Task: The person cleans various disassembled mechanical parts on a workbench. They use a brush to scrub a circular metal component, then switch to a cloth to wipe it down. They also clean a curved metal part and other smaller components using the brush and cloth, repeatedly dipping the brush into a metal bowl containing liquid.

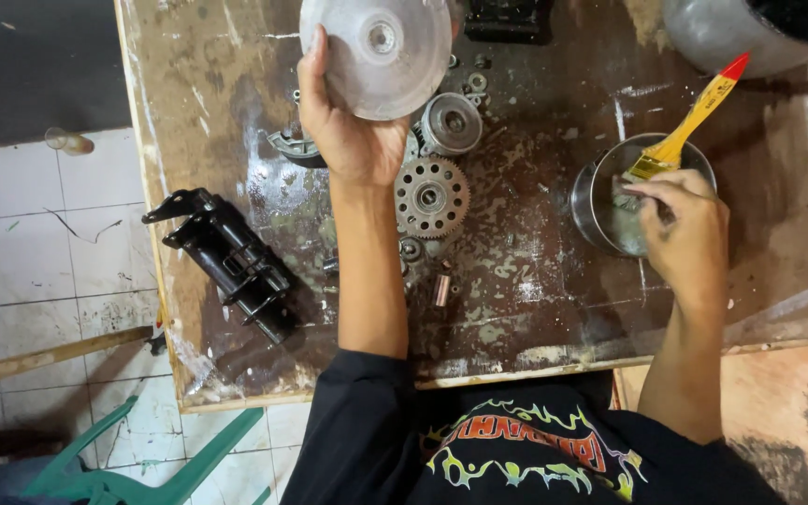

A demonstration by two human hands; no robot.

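brush [689, 122] 1 | bowl [586, 201] 1 | disc [376, 56] 1 | gear [432, 197] 1 | hands 2

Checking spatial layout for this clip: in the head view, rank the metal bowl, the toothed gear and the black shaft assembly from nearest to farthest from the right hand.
From the right hand:
1. Metal bowl, directly under the hand, which holds a brush over it.
2. Toothed gear, mid-table, beside the left forearm.
3. Black shaft assembly, near the table's left edge.

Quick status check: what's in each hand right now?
Left hand grips round metal disc. Right hand holds yellow brush over small metal bowl. Gears lie between.
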